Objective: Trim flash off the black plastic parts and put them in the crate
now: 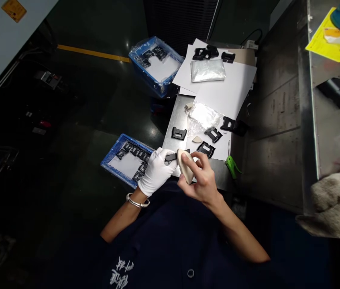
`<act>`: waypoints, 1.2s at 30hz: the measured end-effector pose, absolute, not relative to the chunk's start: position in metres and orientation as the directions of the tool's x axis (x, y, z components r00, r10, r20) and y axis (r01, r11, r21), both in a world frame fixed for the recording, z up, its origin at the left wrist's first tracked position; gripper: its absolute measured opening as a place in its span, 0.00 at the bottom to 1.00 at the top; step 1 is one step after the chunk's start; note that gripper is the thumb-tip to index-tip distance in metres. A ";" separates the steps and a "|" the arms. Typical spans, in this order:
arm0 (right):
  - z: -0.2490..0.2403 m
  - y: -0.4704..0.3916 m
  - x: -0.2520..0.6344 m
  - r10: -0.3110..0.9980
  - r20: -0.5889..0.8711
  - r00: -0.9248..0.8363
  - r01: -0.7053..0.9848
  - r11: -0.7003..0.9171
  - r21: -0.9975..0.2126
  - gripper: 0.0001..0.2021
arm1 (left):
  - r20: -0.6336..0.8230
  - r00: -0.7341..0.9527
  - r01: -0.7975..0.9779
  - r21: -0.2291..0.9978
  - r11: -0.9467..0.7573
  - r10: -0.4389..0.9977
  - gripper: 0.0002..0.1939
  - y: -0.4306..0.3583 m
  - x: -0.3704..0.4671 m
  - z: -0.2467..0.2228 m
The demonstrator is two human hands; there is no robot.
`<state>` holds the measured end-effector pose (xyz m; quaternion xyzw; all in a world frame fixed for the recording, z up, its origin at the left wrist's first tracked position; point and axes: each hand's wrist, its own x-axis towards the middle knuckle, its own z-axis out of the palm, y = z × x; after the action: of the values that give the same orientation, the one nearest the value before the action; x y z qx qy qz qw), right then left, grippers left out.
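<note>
My left hand [158,170], in a white glove, is closed on a black plastic part [171,157] above the near edge of the metal table. Bare, my right hand [201,176] grips a cream-coloured pad [185,166], which looks like felt. The pad touches or overlaps the end of the black part, hiding some of it. Just beyond my hands lie a black frame-like part [206,149], another black part [179,133] and a small cream wedge [197,139].
Blue lined bins [109,168] with black parts stand left of the table and farther back. A green-handled tool [232,166] lies at the table's right edge. Plastic bags [208,71] rest on white sheets [239,80]. A metal cabinet [284,108] rises on the right.
</note>
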<state>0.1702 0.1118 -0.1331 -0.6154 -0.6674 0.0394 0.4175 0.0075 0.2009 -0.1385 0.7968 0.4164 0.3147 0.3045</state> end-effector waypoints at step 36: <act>-0.110 0.114 0.171 0.832 0.542 0.121 0.768 0.268 -0.582 0.21 | 0.360 0.440 0.505 0.658 -0.558 0.823 0.07 0.198 0.017 -0.133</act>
<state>0.1711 0.1144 -0.1097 -0.6040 -0.6621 0.0363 0.4422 0.0168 0.1984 -0.1327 0.8155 0.4072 0.3379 0.2347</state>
